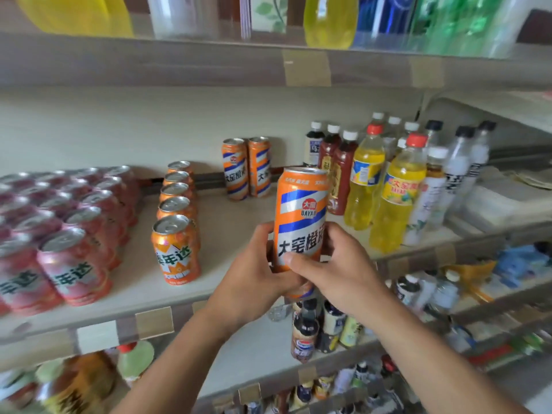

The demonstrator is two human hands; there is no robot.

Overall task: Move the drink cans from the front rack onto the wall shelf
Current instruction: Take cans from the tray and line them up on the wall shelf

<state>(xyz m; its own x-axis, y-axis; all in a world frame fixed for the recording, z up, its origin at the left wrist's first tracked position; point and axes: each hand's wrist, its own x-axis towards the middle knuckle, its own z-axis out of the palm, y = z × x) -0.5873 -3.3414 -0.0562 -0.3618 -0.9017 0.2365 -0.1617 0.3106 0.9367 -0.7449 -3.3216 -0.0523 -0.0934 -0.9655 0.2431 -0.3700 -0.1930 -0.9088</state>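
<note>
Both hands hold one tall orange can (300,218) with blue and white stripes, upright, in the air just above the front edge of the wall shelf (239,222). The left hand (254,279) wraps the lower left side of the can, thumb in front. The right hand (331,270) grips the lower right side, its thumb pressed across the front of the label. The top of the can is closed.

All other things are told from this held can. Behind it and a little to the left, at the back of the shelf, stand two cans of the same kind (247,168), side by side and touching. To the left of the held can a row of short orange cans (176,222) runs from the front toward the back wall, one behind the other. Further left is a dense block of pink-red cans (65,228), in several rows. To the right of the held can stand yellow drink bottles (388,189) with red caps; just behind them are dark bottles (337,171) with white caps, and further right are pale bottles (460,168) with black caps. Below the held can, on the lower shelf (257,351), stand small dark bottles (304,333), partly blurred. Above, on the upper shelf (179,61), are large yellow, clear, blue and green bottles, cut by the frame.
</note>
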